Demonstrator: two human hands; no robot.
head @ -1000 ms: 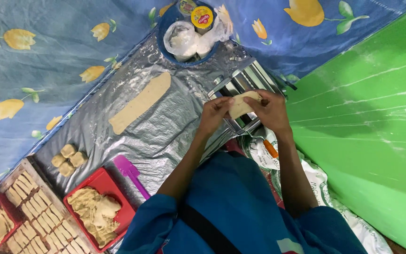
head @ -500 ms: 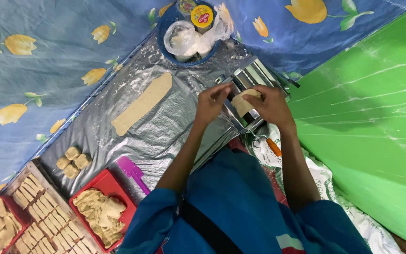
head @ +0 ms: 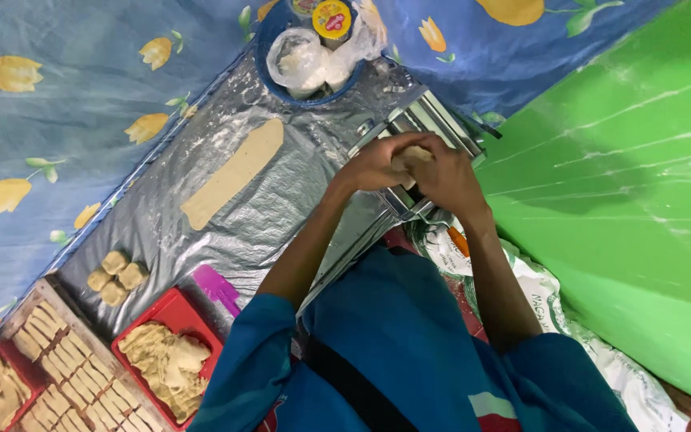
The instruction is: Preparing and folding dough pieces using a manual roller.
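Note:
My left hand (head: 373, 164) and my right hand (head: 445, 178) meet over a metal dough roller machine (head: 424, 124), both closed around a small pale piece of dough (head: 413, 154). The dough is mostly hidden by my fingers. A long flat strip of rolled dough (head: 233, 173) lies on the silver plastic sheet (head: 225, 232) to the left of the machine.
A blue bowl (head: 269, 48) with plastic bags and a round lid sits at the top. Several dough lumps (head: 116, 276), a purple scraper (head: 217, 289), a red tray (head: 171, 308) of dough scraps and a wooden board (head: 65, 376) of cut pieces lie lower left. A green sheet (head: 625, 160) covers the right.
My hands have closed together around the dough piece over the machine, covering more of it. The view has shifted slightly, so the trays sit lower left.

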